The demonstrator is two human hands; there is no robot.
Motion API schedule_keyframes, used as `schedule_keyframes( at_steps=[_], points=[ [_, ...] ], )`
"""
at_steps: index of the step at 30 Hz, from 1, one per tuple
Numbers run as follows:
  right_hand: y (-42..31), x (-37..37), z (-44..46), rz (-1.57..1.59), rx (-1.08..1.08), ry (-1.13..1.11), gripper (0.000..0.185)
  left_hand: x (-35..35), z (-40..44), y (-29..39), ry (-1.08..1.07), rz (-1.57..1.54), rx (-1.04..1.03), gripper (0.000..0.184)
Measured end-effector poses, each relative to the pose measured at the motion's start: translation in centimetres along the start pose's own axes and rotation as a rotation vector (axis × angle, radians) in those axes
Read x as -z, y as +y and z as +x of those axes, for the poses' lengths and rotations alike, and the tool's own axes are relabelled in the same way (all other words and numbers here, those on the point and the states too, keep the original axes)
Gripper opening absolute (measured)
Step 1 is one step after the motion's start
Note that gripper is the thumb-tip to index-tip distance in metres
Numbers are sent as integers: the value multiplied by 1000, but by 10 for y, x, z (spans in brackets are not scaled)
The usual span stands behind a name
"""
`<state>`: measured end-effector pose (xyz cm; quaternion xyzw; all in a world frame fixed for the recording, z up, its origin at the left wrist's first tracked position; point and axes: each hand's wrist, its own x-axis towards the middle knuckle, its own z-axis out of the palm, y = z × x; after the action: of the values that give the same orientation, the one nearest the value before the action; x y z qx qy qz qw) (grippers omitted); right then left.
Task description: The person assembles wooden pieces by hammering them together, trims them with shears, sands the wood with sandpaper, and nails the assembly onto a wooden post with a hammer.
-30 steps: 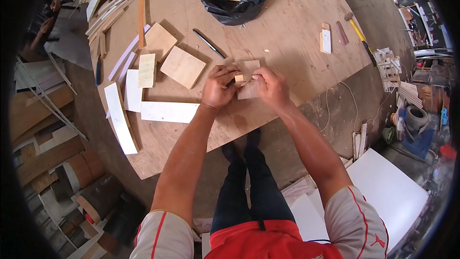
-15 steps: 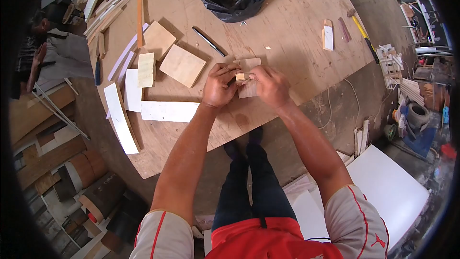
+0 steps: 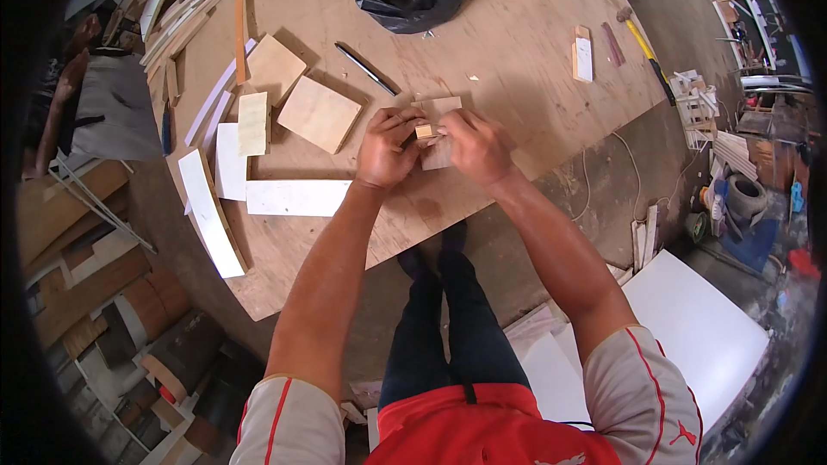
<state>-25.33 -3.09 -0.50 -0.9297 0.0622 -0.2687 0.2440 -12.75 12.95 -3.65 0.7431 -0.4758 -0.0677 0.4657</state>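
The left hand (image 3: pixel 388 148) is pinching a small wooden block (image 3: pixel 425 131) in curled fingers, over a flat wooden piece (image 3: pixel 438 156) near the tabletop's (image 3: pixel 534 43) front edge. The right hand (image 3: pixel 475 145) is bunching its fingers beside the block; whether it is gripping anything cannot be told. Beyond them, a black pen (image 3: pixel 366 69) is lying near a black plastic bag (image 3: pixel 413 21).

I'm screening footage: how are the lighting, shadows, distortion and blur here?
Head view: wide-angle distortion, black corners, the large brown plywood table bowed at its edges; head view: soft shadow beside the thick square pale-wood block, the large flat white panel very bright; head view: the red object at far right too blurred to identify, the small tan wooden block in the left hand too small for detail.
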Motion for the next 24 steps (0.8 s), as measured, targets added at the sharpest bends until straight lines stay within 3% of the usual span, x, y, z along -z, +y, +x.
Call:
schedule_keyframes(
  at_steps=[15, 24],
  points=[
    [4, -7, -5, 52, -6, 72, 15, 0, 1, 3, 11, 12, -12, 34],
    [3, 1, -9, 120, -81, -16, 12, -2, 1, 6, 25, 31, -6, 33]
  ],
)
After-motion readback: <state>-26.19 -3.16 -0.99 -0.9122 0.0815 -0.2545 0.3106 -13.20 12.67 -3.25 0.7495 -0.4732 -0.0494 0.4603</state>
